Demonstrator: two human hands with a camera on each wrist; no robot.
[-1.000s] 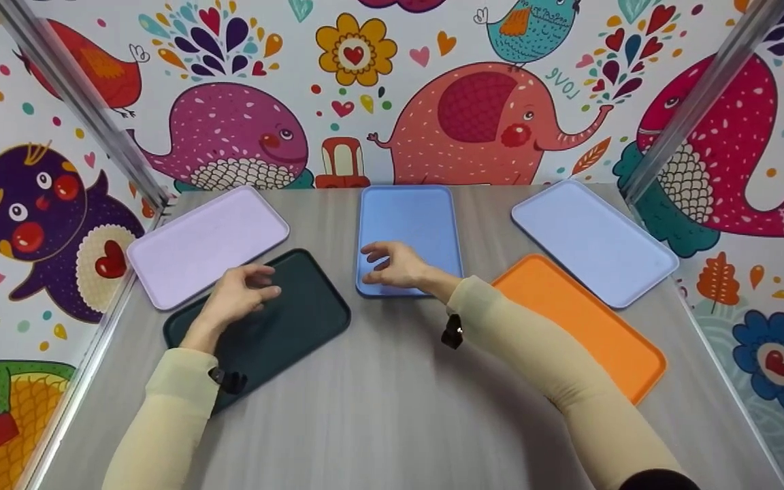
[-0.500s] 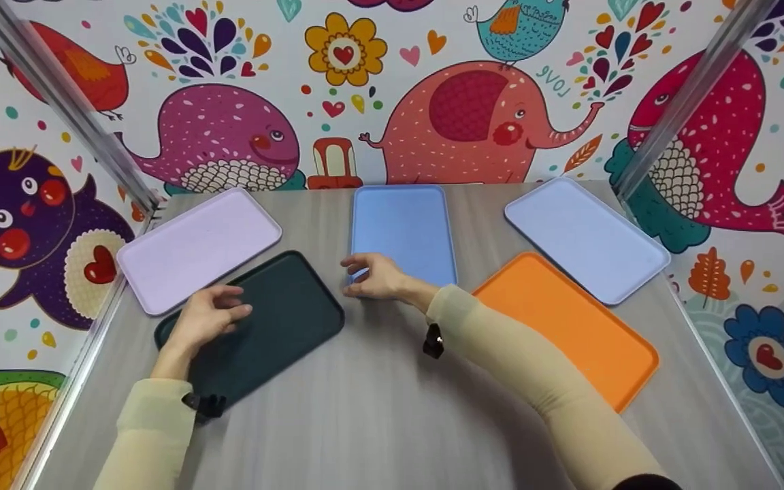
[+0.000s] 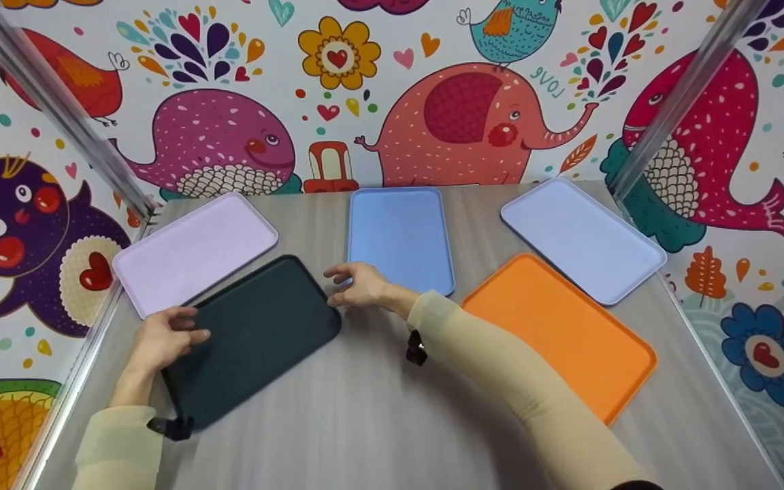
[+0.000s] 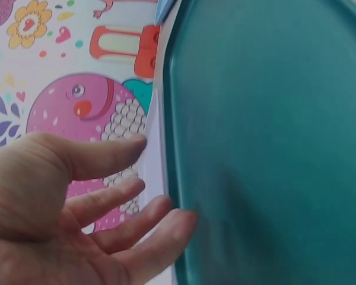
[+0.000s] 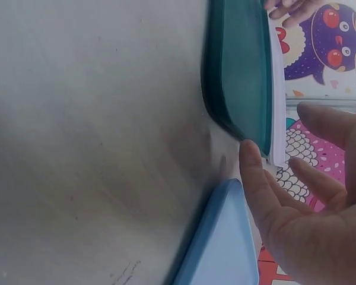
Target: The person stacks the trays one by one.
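A dark green rectangular tray lies aslant on the grey table, left of the middle. My left hand is over its left end, fingers relaxed and apart, with nothing in them. In the left wrist view, that hand's fingers are at the rim of the green tray; contact is not certain. By the tray's right end is my right hand, its thumb and fingers spread around a gap. The right wrist view puts a fingertip close to the green tray's corner; whether it touches cannot be told.
A lilac tray lies behind the green one. At the back middle is a blue tray, and a pale blue tray is at the back right. An orange tray lies partly under the right forearm's line. Metal posts and patterned walls enclose the table.
My left hand has moved left and nearer, from over the green tray to its left end. My right hand has come off the blue tray, leftward and nearer, to the green tray's right end.
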